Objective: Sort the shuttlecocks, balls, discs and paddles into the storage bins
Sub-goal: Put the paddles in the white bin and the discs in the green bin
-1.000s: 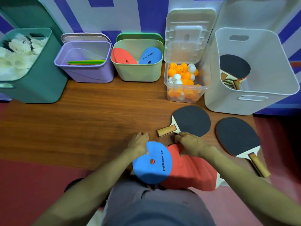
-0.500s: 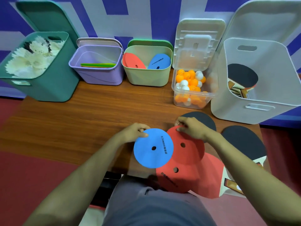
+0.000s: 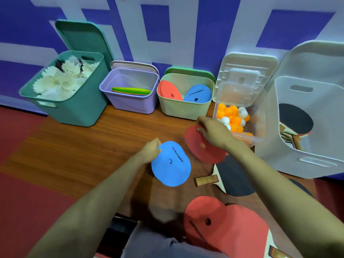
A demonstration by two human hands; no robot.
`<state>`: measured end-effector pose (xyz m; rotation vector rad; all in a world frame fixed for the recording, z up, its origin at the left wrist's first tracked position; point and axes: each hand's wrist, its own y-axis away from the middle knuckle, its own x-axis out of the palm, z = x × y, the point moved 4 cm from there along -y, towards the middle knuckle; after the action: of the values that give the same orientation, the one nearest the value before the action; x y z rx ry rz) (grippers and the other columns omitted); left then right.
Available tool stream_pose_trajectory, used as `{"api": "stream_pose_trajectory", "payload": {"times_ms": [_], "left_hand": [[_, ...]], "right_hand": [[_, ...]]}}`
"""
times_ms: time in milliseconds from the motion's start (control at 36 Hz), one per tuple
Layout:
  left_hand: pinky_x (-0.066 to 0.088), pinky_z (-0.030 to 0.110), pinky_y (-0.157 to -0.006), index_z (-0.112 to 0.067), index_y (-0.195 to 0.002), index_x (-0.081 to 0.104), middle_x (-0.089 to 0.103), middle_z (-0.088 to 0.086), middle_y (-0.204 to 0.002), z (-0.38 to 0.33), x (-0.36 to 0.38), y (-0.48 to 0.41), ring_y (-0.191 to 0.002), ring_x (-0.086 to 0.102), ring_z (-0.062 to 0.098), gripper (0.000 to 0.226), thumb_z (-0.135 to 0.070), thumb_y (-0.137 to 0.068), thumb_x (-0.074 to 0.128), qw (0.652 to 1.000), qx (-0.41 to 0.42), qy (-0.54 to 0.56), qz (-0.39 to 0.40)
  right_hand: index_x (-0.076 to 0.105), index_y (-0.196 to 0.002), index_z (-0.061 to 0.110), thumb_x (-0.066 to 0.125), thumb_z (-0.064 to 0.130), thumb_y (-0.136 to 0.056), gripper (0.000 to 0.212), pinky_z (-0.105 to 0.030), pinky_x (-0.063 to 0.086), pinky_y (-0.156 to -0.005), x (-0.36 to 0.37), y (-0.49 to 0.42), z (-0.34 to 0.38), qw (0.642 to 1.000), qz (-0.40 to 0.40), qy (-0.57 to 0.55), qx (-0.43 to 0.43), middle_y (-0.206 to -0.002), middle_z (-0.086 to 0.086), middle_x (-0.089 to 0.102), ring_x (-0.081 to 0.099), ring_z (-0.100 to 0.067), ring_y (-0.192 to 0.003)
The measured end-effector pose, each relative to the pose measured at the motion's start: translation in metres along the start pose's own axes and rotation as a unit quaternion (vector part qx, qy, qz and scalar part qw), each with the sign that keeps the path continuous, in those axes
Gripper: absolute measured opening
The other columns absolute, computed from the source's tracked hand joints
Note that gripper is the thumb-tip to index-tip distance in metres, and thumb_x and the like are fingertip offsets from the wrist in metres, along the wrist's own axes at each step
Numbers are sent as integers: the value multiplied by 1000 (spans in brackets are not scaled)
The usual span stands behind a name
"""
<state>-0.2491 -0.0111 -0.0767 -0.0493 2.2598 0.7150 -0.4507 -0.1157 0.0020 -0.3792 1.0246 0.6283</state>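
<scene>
Head view: blue disc [image 3: 171, 164] pinched at rim by left hand [image 3: 151, 148], held clear of counter [image 3: 93, 146]. Red disc [image 3: 204, 153] clamped at far edge by right hand [image 3: 212, 132], just short of pale green bin [image 3: 184, 108]. Bin judged the destination, as matching discs are noted inside.

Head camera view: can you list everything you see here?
Shuttlecocks: many, white, in teal bin, far left.
Stacked discs: several, green on top, in purple bin.
Binned discs: two, red and blue, in pale green bin.
Balls: many, orange and white, in clear box.
Binned paddles: several, one black, in white bin, far right.
Table paddle: one, black, on table, near right.
Loose disc: one, red, bottom edge, beside red paddle.
Left grip: holds blue disc above table.
Right grip: holds red disc near clear box.
</scene>
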Motion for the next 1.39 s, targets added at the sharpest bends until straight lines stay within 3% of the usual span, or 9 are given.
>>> {"api": "stream_pose_trajectory", "payload": {"times_ms": [139, 306, 472, 833, 1028, 1167, 1250, 1306, 1389], "left_hand": [[37, 30, -84, -5, -104, 51, 54, 15, -114, 0, -2, -18, -106, 49, 27, 13, -7, -92, 47, 998, -14, -31, -45], [37, 31, -67, -13, -91, 43, 55, 11, -91, -33, -38, -30, -80, 48, 24, 6, -9, -94, 44, 997, 31, -2, -67], [44, 44, -75, -10, -105, 47, 61, 18, -98, -61, -98, -38, -90, 55, 38, 12, -11, -95, 41, 982, 47, 8, -184], [35, 31, -64, -7, -115, 50, 54, 12, -95, -99, -166, -91, -82, 49, 30, 23, -6, -95, 38, 954, 35, 121, -273], [35, 32, -63, -9, -114, 50, 55, 16, -93, -97, -160, -110, -79, 48, 31, 24, -7, -95, 37, 964, 21, 88, -249], [30, 29, -59, -8, -113, 51, 53, 12, -85, -92, -160, -111, -75, 47, 27, 22, -6, -95, 38, 963, 36, 93, -250], [30, 29, -58, -9, -112, 53, 57, 16, -88, -89, -161, -111, -75, 49, 27, 22, -7, -95, 39, 965, 48, 93, -240], [35, 30, -61, -10, -113, 54, 61, 18, -93, -85, -163, -109, -77, 51, 27, 22, -8, -96, 40, 965, 54, 95, -238], [36, 30, -64, -12, -116, 55, 61, 17, -96, -78, -165, -104, -80, 51, 27, 25, -9, -97, 40, 962, 47, 105, -249]], "right_hand": [[49, -100, 10, 46, 10, -91, 9, -33, 32, -59, -13, -31, 19, 997, -66, 41, -6, -98, -11, 60, 54, -34, -83], [45, -106, 7, 49, 8, -88, 18, -35, 33, -60, -30, -65, 22, 993, -85, 79, 1, -102, -19, 59, 56, -40, -84], [49, -120, 11, 43, 7, -92, 28, -43, 49, -76, -63, -100, 15, 984, -180, -18, 6, -109, -17, 63, 59, -38, -95], [51, -124, 11, 42, -1, -86, 41, -45, 47, -82, -70, -173, -19, 973, -222, -33, 49, -115, -16, 56, 55, -38, -103], [38, -133, 10, 39, -8, -84, 52, -42, 44, -71, -48, -217, -14, 987, -150, -8, 60, -118, -20, 57, 57, -41, -96], [39, -119, 1, 38, -6, -87, 33, -41, 37, -68, -28, -244, -1, 989, -72, 85, 99, -112, -26, 54, 56, -44, -96], [36, -125, -2, 38, 4, -95, 31, -39, 38, -71, -9, -257, 6, 993, 7, -12, 120, -115, -26, 57, 56, -42, -102], [42, -125, -2, 36, 16, -99, 33, -42, 45, -88, 4, -261, 8, 982, 56, -120, 135, -117, -25, 57, 56, -38, -104], [51, -106, -4, 32, 27, -101, 37, -46, 52, -83, 16, -255, 5, 939, 116, -269, 180, -95, -17, 55, 54, -28, -80]]}}
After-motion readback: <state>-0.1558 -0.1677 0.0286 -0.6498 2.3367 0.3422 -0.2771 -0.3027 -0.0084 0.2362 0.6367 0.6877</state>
